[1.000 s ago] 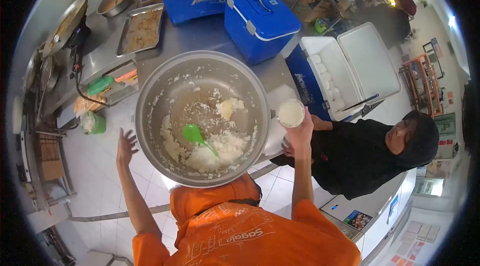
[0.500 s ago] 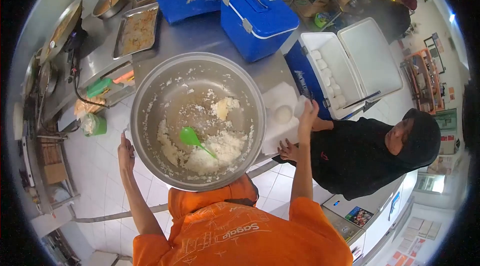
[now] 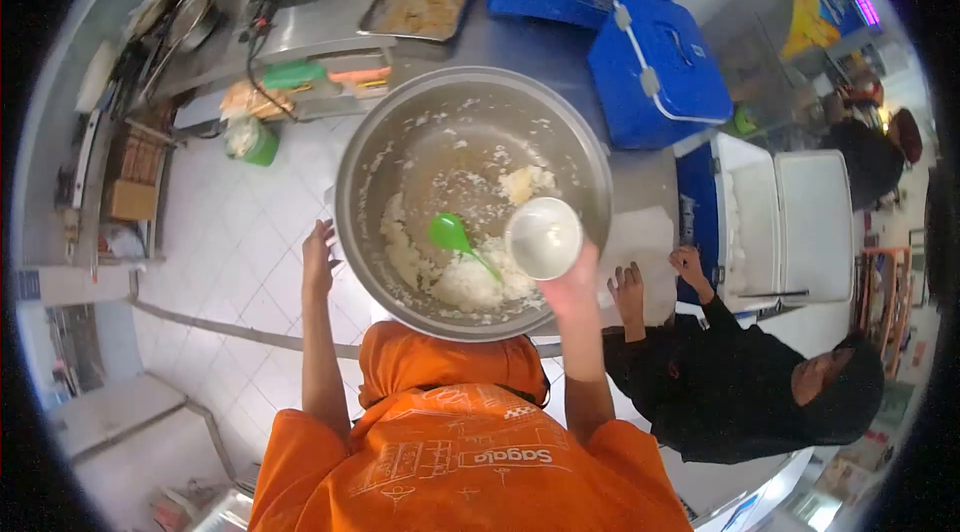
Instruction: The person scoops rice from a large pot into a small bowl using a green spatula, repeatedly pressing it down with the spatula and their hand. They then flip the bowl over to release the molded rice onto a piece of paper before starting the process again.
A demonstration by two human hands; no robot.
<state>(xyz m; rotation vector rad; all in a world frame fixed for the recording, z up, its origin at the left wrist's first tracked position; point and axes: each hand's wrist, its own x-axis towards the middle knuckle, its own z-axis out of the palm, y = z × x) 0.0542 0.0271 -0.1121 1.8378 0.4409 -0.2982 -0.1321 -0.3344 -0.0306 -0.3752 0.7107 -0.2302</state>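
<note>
A large metal pot (image 3: 350,147) stands in front of me, with white rice (image 3: 470,284) spread over its bottom and stuck to its walls. A green spoon (image 3: 449,231) lies on the rice, its handle slanting toward me. My right hand (image 3: 572,284) grips a small white bowl (image 3: 543,239) by its side above the right part of the pot. The bowl's mouth is tipped toward my view and no rice shows in it. Beside the pot's left rim is my left hand (image 3: 318,260), fingers loosely apart and holding nothing.
A co-worker's hands (image 3: 628,292) hover by a white sheet (image 3: 640,237) right of the pot. Beyond stand an open cooler (image 3: 748,177) and closed blue coolers (image 3: 660,67). A tray of food (image 3: 418,2) sits behind the pot; a green bin (image 3: 259,148) is on the left.
My right hand has swung left from the white sheet to above the pot, with the bowl. My left hand has come off the pot's handle. The rice mound no longer shows on the sheet.
</note>
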